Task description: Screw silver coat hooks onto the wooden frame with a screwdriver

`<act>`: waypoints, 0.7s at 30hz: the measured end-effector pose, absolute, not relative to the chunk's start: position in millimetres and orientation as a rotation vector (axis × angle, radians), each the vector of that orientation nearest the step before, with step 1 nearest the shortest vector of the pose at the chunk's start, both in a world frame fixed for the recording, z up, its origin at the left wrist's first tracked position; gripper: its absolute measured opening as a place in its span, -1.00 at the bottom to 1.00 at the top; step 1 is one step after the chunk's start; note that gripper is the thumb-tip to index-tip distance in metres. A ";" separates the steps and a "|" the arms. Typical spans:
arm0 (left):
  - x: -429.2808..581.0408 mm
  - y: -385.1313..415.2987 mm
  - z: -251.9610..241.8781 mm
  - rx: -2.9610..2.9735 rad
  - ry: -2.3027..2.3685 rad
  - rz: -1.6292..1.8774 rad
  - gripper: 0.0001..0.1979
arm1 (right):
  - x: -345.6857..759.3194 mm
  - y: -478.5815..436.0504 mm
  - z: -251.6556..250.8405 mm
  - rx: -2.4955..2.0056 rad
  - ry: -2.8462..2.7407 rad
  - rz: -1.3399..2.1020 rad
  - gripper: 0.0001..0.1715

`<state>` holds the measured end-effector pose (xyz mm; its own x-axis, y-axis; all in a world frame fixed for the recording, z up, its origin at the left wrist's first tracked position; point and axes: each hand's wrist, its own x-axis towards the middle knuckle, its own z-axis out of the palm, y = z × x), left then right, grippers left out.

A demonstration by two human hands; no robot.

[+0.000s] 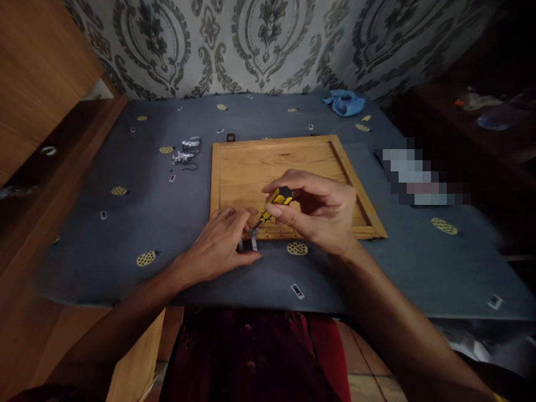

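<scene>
A framed wooden panel [276,167], like a cabinet door, lies flat on the table. My right hand [324,209] grips a short yellow-and-black screwdriver [274,205] between thumb and fingers. The screwdriver slants down to the left, its tip at a metal hinge [254,241] on the panel's near edge. My left hand [221,240] is around that hinge, thumb in front and fingers on the panel's rim, partly covering it. Small dark holes show along the near rim, right of the hinge. Whether a screw sits under the tip is hidden.
More metal hinges [184,153] lie on the blue pineapple-print tablecloth [163,212], left of the panel. A crumpled blue cloth [345,103] is at the back right. A blurred-out object [419,176] lies on the right. Wooden furniture [46,72] borders the left side; a patterned curtain [268,44] hangs behind.
</scene>
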<state>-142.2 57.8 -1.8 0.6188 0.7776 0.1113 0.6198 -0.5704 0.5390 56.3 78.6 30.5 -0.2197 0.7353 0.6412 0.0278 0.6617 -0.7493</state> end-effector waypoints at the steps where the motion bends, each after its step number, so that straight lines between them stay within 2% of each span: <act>1: -142.1 58.0 -1.7 2.389 1.105 0.470 -0.53 | 56.9 79.0 31.4 -0.618 -1.692 0.749 -0.84; 6: -141.6 58.1 -1.6 2.385 1.118 0.461 -0.59 | 61.7 78.4 36.5 -0.627 -1.741 0.859 -0.82; 10: -141.4 58.2 -2.1 2.384 1.119 0.474 -0.56 | 62.0 76.2 36.4 -0.609 -1.692 0.919 -0.84; 21: -142.5 57.1 -0.4 2.369 1.099 0.451 -0.40 | 57.5 75.1 37.1 -0.698 -1.489 0.718 -0.71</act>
